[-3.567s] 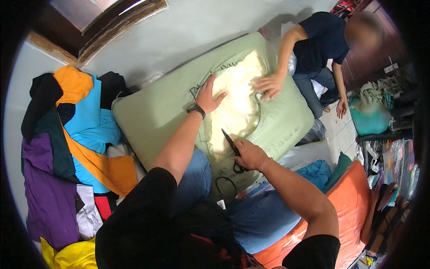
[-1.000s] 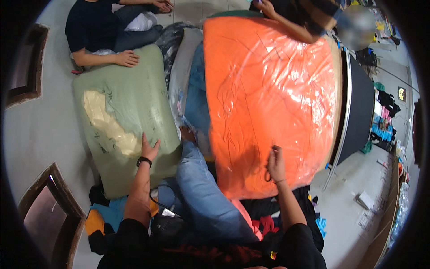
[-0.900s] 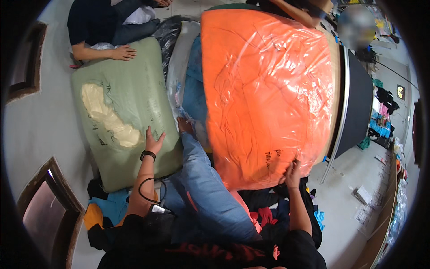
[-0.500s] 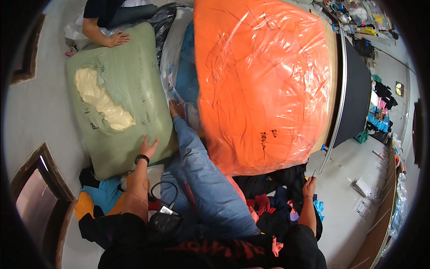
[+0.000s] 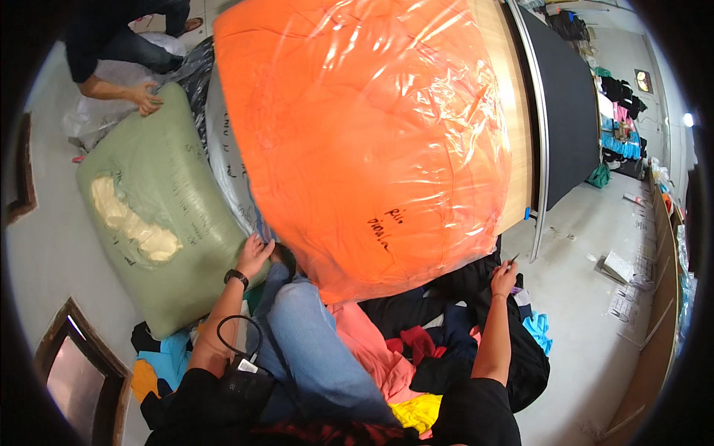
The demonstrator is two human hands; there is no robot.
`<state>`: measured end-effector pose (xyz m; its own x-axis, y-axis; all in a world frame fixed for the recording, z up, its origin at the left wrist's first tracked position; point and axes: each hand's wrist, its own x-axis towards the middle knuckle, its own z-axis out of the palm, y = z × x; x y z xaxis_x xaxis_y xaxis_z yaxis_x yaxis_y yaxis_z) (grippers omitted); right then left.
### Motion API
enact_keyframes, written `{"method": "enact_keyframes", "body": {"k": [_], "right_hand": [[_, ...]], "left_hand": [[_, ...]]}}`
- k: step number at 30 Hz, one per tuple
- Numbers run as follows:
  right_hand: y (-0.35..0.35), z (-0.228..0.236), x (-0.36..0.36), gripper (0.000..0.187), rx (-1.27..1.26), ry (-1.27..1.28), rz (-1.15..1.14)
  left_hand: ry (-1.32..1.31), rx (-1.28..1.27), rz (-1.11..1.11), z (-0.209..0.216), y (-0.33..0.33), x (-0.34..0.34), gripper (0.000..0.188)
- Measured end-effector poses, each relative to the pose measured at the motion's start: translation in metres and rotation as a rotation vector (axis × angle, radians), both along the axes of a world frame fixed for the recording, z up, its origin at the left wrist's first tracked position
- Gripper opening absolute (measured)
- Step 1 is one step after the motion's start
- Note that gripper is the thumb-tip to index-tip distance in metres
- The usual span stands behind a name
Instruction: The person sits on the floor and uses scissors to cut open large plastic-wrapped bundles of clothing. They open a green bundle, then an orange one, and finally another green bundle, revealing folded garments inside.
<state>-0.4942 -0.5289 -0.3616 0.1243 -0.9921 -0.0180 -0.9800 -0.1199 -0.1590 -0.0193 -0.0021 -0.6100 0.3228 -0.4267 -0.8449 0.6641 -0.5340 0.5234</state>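
My left hand (image 5: 255, 255), with a dark watch on its wrist, is at the near right edge of a big green plastic-wrapped bundle (image 5: 163, 193). Its fingers are apart and seem to touch the wrap. A patch of cream cloth (image 5: 134, 223) shows through a tear in the bundle. To the right, my right hand (image 5: 504, 279) is closed on a thin dark pen-like stick (image 5: 513, 260). It is beside the near right corner of a large orange cloth bundle (image 5: 357, 141) in clear plastic, which bears black handwriting.
A co-worker's hand (image 5: 145, 98) is at the green bundle's far corner. Between the bundles lies a pale wrapped bundle (image 5: 227, 160). Loose garments (image 5: 428, 342) lie around my legs. A dark panel (image 5: 561, 111) with a metal edge stands right of the orange bundle; papers (image 5: 619, 266) lie on the floor.
My left hand has moved from the green bundle's top to its right edge. The co-worker's hand, flat before, is now raised at the corner. My view has shifted; my right hand keeps the stick.
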Motion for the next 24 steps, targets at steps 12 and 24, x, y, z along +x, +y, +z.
{"method": "enact_keyframes", "body": {"k": [12, 24], "right_hand": [[-0.276, -0.163, -0.020, 0.026, -0.144, 0.339, -0.133], [-0.251, -0.184, -0.043, 0.068, 0.384, -1.005, -0.341]], "left_hand": [[0.372, -0.083, 0.782, -0.053, -0.097, -0.054, 0.112], [0.197, -0.141, 0.909, -0.036, -0.096, -0.081, 0.099]]}}
